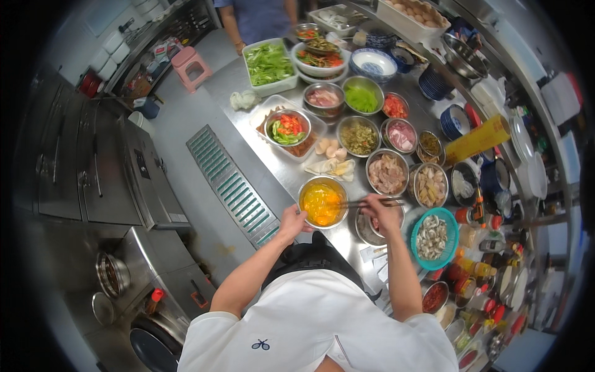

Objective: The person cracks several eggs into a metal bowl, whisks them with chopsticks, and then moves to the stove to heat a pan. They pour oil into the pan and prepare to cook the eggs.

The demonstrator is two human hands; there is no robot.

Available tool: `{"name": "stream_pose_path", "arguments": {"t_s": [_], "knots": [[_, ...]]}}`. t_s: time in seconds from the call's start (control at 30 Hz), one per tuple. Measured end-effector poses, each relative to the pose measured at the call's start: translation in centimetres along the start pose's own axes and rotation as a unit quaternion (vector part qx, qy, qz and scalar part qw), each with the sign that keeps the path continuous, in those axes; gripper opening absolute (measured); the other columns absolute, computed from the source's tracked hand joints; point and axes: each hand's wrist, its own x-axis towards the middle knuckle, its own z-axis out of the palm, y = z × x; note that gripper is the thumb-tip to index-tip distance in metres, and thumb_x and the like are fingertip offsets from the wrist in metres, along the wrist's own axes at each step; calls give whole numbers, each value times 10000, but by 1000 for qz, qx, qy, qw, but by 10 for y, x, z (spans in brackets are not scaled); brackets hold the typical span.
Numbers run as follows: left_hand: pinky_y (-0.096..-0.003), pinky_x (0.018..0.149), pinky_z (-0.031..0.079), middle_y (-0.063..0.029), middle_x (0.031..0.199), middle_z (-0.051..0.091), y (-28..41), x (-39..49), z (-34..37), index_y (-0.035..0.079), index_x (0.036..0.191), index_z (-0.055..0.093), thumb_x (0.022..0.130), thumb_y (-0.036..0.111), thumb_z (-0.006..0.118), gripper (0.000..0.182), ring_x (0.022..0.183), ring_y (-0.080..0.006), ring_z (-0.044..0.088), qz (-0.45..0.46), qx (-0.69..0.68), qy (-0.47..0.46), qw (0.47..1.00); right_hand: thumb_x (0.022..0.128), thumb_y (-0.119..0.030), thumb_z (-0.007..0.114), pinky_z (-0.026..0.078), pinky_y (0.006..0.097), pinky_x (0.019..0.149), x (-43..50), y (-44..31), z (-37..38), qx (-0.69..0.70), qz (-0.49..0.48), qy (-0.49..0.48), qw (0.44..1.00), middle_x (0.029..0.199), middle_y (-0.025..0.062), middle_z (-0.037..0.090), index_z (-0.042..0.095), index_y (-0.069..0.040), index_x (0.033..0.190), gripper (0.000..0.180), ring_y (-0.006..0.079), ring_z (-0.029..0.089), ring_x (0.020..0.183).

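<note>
My left hand grips the near-left rim of a steel bowl of partly mixed eggs, yolk and clear white showing. In my right hand is a pair of dark chopsticks, their tips down in the egg. A steel bowl with pinkish meat lies partly hidden beneath my right hand and forearm. Beyond the egg bowl, a crumpled pale cloth rests on the steel table. Several cracked eggshells lie just behind that cloth.
Steel bowls of sliced meat, chopped greens and peppers crowd the table. At right stand a teal basket of pale, shrimp-like pieces and seasoning bottles. Across the table's far end is a person. A floor drain grate runs at left.
</note>
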Motion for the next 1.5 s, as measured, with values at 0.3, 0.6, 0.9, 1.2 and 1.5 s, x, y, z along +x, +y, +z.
{"name": "stream_pose_path", "arguments": {"t_s": [0.3,0.6,0.9,1.2,1.5], "knots": [[-337,541,628,-164,903,691,-15,4,5,-51,1210,579,957,40,527,274,651,-240,720,20,9,10,1000,923,-288,727,451,226,436,15,-16,-5,-85,67,3,994,993,111,742,689,-54,1050,269,121,676,664],[-314,507,593,-154,843,700,-17,-16,-1,-45,1143,624,925,87,549,266,580,-220,716,41,31,21,998,950,-145,688,614,334,746,44,5,-19,-124,134,-134,974,1020,125,704,638,24,1120,244,254,714,937],[-324,526,586,-146,826,726,-30,-5,-5,41,1241,639,909,92,542,350,566,-207,715,46,22,40,998,942,-122,686,619,323,737,38,27,-22,-81,119,-101,984,1021,143,705,647,11,1102,212,260,717,937],[-312,527,604,-166,905,693,-18,-3,-9,-53,1241,549,952,61,532,311,623,-227,719,28,-23,24,999,955,-89,657,604,376,875,16,45,0,61,53,-45,996,1080,172,687,638,50,1086,192,302,700,997],[-285,545,604,-193,973,685,0,-5,-7,-79,1264,511,974,55,501,319,683,-231,726,17,-8,3,1000,975,-61,616,617,350,838,6,46,3,79,105,-98,987,1067,176,693,646,87,1080,184,298,700,1005]]}}
